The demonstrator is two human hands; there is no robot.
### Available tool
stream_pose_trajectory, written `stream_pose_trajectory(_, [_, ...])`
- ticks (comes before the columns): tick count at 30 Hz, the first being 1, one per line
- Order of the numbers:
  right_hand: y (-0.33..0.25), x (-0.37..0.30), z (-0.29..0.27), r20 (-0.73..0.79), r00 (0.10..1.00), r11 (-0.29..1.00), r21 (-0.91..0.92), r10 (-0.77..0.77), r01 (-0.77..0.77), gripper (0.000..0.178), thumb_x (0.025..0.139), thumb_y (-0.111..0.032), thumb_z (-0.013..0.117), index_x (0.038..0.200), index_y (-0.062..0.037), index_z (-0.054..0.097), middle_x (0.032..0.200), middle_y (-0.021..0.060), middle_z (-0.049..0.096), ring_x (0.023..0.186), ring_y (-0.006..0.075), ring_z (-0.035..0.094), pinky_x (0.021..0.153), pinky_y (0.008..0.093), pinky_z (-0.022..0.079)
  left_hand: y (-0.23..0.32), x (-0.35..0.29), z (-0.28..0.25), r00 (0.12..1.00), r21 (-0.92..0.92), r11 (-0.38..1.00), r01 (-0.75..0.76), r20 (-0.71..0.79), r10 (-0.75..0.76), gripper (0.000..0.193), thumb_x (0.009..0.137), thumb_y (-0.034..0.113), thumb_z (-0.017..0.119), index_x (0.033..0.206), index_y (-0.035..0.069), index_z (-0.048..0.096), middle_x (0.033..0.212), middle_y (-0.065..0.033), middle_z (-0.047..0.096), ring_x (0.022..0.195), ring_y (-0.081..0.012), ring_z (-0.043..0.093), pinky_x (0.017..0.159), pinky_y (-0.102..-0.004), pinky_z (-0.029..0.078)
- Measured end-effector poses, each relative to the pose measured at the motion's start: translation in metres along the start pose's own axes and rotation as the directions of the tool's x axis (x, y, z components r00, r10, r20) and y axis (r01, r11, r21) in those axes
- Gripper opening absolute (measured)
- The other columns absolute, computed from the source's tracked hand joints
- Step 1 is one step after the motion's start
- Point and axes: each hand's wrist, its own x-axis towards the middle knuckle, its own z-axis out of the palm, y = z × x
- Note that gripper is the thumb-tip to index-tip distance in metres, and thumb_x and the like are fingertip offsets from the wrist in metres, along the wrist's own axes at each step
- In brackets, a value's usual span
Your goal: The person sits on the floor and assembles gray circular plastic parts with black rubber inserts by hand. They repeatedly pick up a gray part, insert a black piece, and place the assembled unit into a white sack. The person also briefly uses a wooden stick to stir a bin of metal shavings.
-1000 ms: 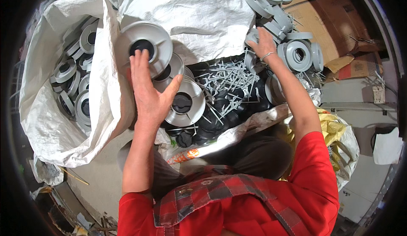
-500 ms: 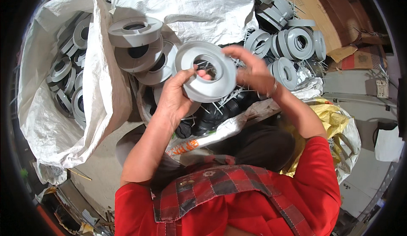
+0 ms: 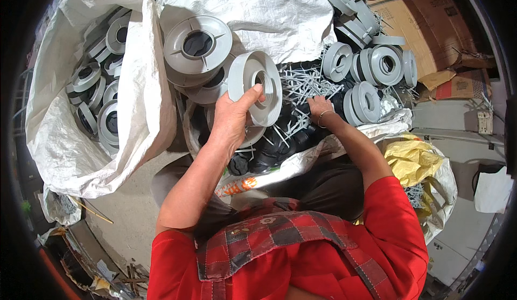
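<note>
My left hand [image 3: 232,114] grips a round grey plastic flange [image 3: 241,79], tilted up on edge. Its thumb hooks into the threaded centre hole, which has no black piece in it. My right hand [image 3: 321,109] reaches down among black plastic parts [image 3: 280,148] and a heap of thin grey plastic sprue sticks [image 3: 309,84]. The right fingertips are hidden there, so any hold is unclear. Just left of the held flange stands a stack of grey flanges [image 3: 212,57], the top one with a black insert [image 3: 197,44] in its centre.
At left, an open white woven sack [image 3: 129,138] holds several grey flanges with black centres [image 3: 109,122]. More grey flanges [image 3: 388,64] are piled at right, by cardboard [image 3: 414,20]. A yellow bag [image 3: 412,162] sits at lower right. White sheeting [image 3: 242,14] covers the far side.
My right hand has left the flange and moved down into the black parts and sticks. The flange in my left hand has turned more on edge. The view has shifted slightly.
</note>
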Motion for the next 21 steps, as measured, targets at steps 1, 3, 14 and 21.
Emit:
stream_pose_trajectory(1, [-0.002,0.003,-0.001,0.025,0.999,1.0,0.0,0.026,-0.026,0.043,0.074,-0.01,0.062,0.115,-0.0062,0.052,0.109,0.0149,0.055,0.109,0.0337,0.05,0.088,0.0459,0.043,0.0,0.001,-0.001,1.0,0.015,1.0,-0.003,0.003,0.003,0.031,0.085,0.027,0.067,0.102,0.002,0.06,0.092,-0.0053,0.063,0.084,-0.0139,0.061,0.074,-0.0308,0.051])
stream_pose_trajectory(3, [-0.003,0.01,-0.002,0.074,0.994,0.997,-0.002,0.078,-0.078,0.044,0.073,-0.011,0.063,0.116,-0.0059,0.052,0.11,0.0147,0.055,0.111,0.0336,0.049,0.088,0.0453,0.043,0.001,0.001,0.002,1.0,0.032,0.999,0.003,0.003,-0.003,0.033,0.084,0.027,0.068,0.104,0.002,0.059,0.092,-0.0056,0.063,0.084,-0.0139,0.061,0.073,-0.0308,0.05])
stream_pose_trajectory(14, [-0.006,-0.02,-0.036,0.12,0.989,0.987,-0.124,-0.09,0.105,0.019,0.065,-0.016,0.071,0.082,-0.0114,0.068,0.089,0.0088,0.064,0.095,0.033,0.054,0.082,0.0465,0.04,-0.013,0.004,-0.001,0.995,0.116,0.989,-0.089,0.057,0.083,0.041,0.081,0.028,0.072,0.108,0.0,0.057,0.088,-0.0048,0.06,0.077,-0.0125,0.055,0.072,-0.0285,0.046])
stream_pose_trajectory(21, [-0.048,-0.081,-0.155,-0.658,0.735,0.808,0.338,-0.164,0.483,0.026,0.065,-0.009,0.077,0.078,-0.0013,0.056,0.11,0.014,0.055,0.104,0.0316,0.051,0.089,0.0362,0.042,-0.032,0.004,0.007,0.966,0.082,0.967,-0.24,0.121,0.229,0.041,0.087,0.024,0.065,0.115,-0.002,0.05,0.104,-0.0093,0.059,0.094,-0.0151,0.056,0.083,-0.0305,0.046])
